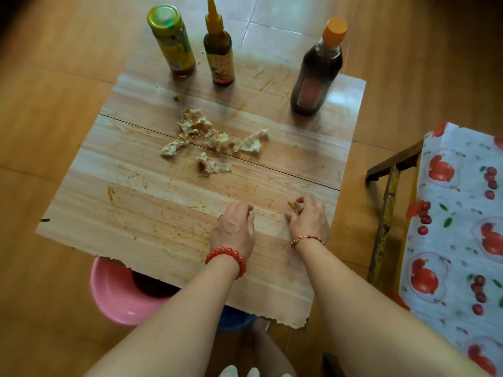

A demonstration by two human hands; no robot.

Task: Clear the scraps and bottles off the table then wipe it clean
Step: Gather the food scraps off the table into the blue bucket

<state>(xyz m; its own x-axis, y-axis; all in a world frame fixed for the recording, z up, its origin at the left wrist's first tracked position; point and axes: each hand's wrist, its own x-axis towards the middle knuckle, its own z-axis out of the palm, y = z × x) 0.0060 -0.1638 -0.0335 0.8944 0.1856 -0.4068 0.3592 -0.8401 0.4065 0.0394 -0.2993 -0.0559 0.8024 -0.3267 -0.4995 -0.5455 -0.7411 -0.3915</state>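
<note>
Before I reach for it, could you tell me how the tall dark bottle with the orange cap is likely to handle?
The dark bottle looks nearly full, so probably heavy for its size. It is tall and narrow, so a push near the cap may tip it. The table around it is smeared, so its base may be greasy; grip the body.

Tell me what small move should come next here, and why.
Probably lift the right hand, which pinches a small scrap, and drop it in the pink bin under the table's near edge; the scrap pile and three bottles remain.
</note>
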